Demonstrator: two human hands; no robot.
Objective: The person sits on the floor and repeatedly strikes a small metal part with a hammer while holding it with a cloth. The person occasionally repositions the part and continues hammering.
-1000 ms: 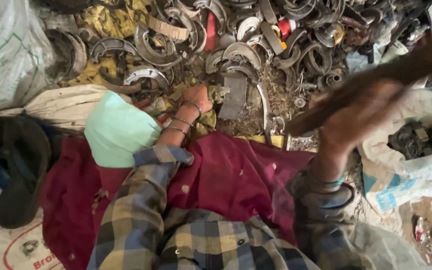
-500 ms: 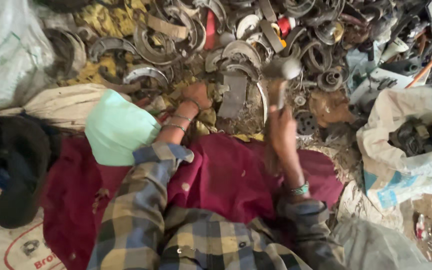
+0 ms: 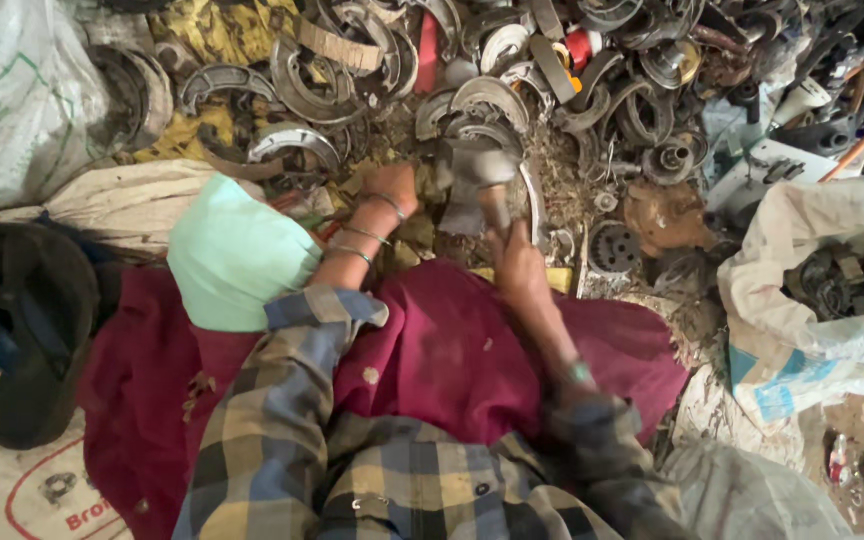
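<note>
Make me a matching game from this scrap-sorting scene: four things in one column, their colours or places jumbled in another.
Things:
1. hammer
2. sandal
3. white sack
4. cloth over the lap

Descriptions:
A. dark red
B. far right, holding dark metal parts
C. black, at the left edge
D. in the right hand

Pairs: 1-D, 2-C, 3-B, 4-A
</note>
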